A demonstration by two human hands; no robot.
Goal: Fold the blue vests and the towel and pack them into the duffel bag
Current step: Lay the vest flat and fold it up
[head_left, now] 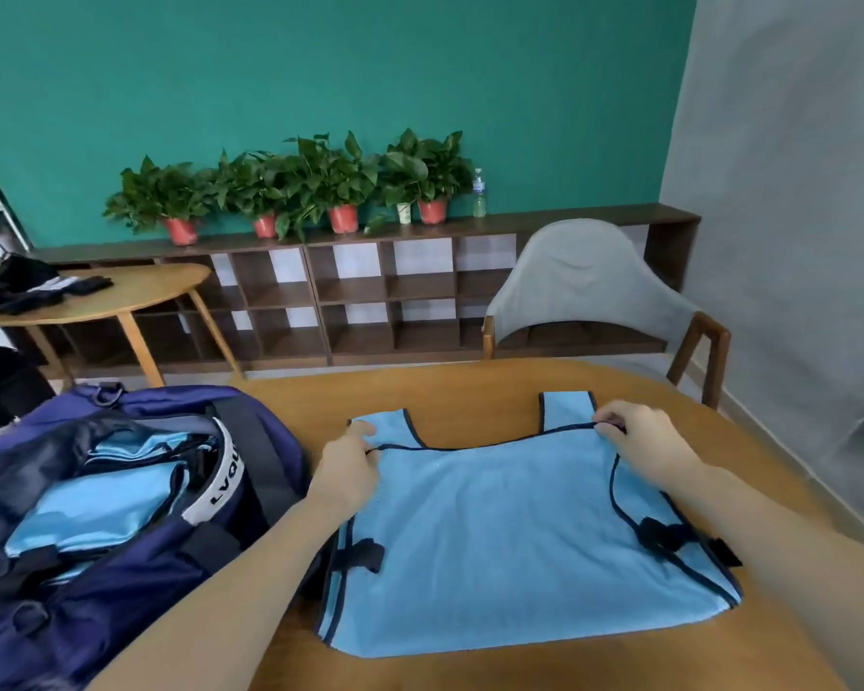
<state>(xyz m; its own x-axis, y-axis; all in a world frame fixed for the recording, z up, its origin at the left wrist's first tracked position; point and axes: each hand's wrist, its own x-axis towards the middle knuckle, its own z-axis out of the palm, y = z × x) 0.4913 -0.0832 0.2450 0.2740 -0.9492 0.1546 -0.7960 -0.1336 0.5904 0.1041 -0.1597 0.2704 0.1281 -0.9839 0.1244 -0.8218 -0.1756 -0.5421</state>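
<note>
Left hand (345, 471): pinches blue vest (510, 541) left shoulder trim.
Right hand (644, 441): pinches right shoulder trim.
Vest: flat mesh, dark piping.
Duffel bag (121, 516): open, left of vest.

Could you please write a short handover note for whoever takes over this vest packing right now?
Left hand: pinches the vest at its far edge, left side.
Right hand: pinches the same edge on the right.
The vest lies on the table, its near part folded up over it, the straps showing beyond the fold.
The bag sits open to the left, with light blue fabric already inside.
Left: finish folding this vest and pack it. No towel can be made out in view.
</note>
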